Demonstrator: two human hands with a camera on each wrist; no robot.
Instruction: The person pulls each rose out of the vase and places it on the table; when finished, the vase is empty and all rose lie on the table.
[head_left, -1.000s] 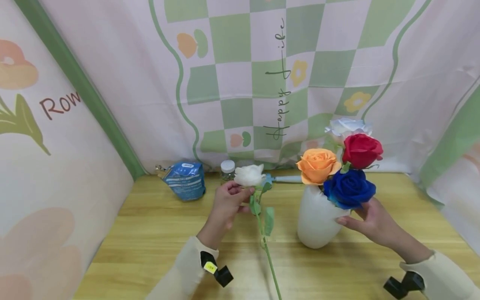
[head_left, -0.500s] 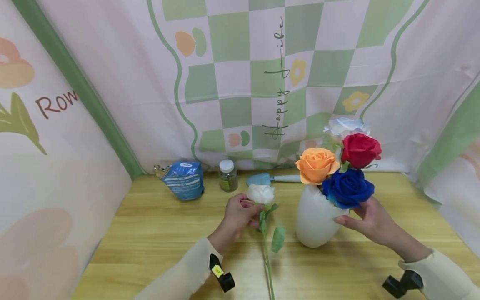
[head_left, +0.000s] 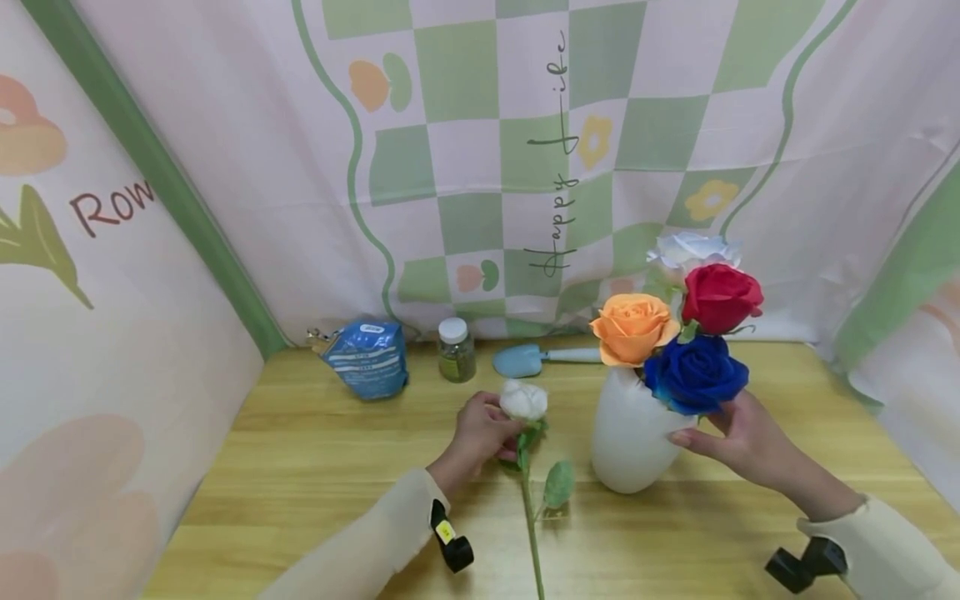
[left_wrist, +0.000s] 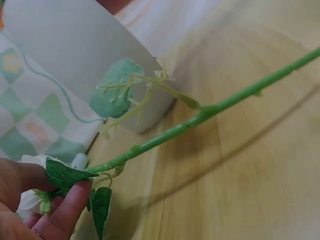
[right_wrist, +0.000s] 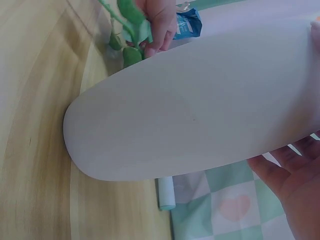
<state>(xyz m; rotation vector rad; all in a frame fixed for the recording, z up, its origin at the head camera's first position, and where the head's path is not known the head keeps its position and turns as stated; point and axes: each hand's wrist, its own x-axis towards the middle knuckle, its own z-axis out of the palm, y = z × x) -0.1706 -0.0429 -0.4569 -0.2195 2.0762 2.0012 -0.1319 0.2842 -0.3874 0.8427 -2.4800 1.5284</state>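
Observation:
My left hand (head_left: 482, 433) pinches a white artificial rose (head_left: 523, 401) by its stem, just under the bloom. The long green stem (left_wrist: 240, 95) slants low over the table toward me, its shadow on the wood in the left wrist view. In the head view, my right hand (head_left: 750, 446) holds a white vase (head_left: 630, 442) near its top, thumb in front and fingers behind. Orange (head_left: 633, 329), red (head_left: 723, 300), dark blue (head_left: 697, 373) and pale blue (head_left: 693, 252) roses stand in the vase, their stems hidden inside. The right wrist view shows the vase's smooth side (right_wrist: 175, 115) close up.
Along the back of the wooden table (head_left: 300, 483) are a blue bag (head_left: 369, 362) with a clip, a small lidded jar (head_left: 456, 354) and a light blue trowel (head_left: 519, 361) lying flat. A checkered cloth (head_left: 465, 167) hangs behind them.
My left hand has come toward me and slightly right, lowering the white rose away from the jar and trowel. The right hand has stayed at the vase.

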